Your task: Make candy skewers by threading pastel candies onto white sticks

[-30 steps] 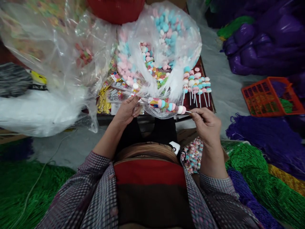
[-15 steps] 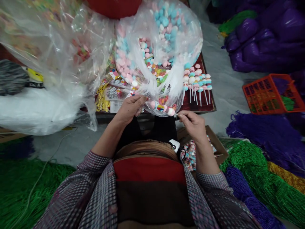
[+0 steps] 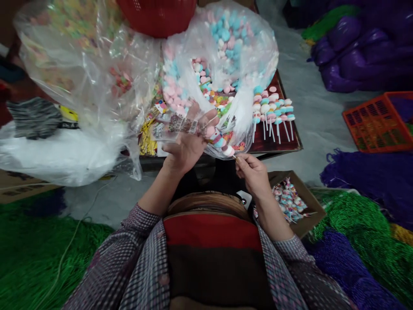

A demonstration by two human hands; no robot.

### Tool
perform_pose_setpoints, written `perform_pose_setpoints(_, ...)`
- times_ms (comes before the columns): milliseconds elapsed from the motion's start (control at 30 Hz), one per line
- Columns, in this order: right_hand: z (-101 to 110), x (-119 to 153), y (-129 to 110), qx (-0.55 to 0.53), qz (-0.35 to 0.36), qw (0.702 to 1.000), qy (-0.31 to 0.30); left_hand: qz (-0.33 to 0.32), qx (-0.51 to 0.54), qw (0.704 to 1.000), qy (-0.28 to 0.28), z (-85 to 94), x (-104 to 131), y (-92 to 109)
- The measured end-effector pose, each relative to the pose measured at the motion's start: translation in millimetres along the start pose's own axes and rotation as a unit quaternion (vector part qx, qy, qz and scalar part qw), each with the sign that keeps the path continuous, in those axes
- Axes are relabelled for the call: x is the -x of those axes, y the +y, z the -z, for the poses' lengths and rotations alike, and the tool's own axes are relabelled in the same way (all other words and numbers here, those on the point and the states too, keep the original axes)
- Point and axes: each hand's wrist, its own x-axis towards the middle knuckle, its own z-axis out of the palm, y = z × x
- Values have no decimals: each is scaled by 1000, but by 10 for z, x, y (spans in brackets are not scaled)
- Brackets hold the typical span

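Note:
My right hand (image 3: 253, 172) is closed in a pinch on the lower end of a marshmallow skewer (image 3: 228, 150), threaded with pink, white and blue pieces and tilted up to the left. My left hand (image 3: 190, 148) is open, palm up with fingers spread, beside the skewer's upper end. Clear printed packaging with a barcode (image 3: 192, 126) lies at its fingers; whether they touch it I cannot tell. Right behind both hands rests a big clear bag of marshmallows (image 3: 230, 41), its mouth showing colourful gummy rings (image 3: 221, 101).
Marshmallow skewers on white sticks (image 3: 274, 107) lie at the table's right edge (image 3: 287, 140). Gold twist ties (image 3: 147, 140) are at left, by a large candy bag (image 3: 80, 64). A cardboard box (image 3: 314, 219) of wrapped skewers stands below right, near an orange crate (image 3: 371, 129).
My left hand has gone from a pinch to spread fingers and turned palm up. My right hand still pinches the skewer's end. The view has shifted, showing more of the cardboard box.

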Motion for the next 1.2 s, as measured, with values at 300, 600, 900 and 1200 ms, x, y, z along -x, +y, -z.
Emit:
perform_pose_setpoints(300, -212, 139, -64, 179, 156, 971, 31, 48, -18, 992, 118, -106, -103, -148)
perform_pose_setpoints(600, -304, 111, -42, -64, -83, 988, -115, 63, -106, 987, 99, -114, -45, -220)
perform_pose_setpoints(900, -332, 136, -49, -31, -22, 997, -60, 67, -107, 991, 33, -73, 33, -168)
perform_pose_setpoints(1200, -363, 111, -39, 104, 105, 989, 29, 8, -71, 991, 109, -12, -88, -73)
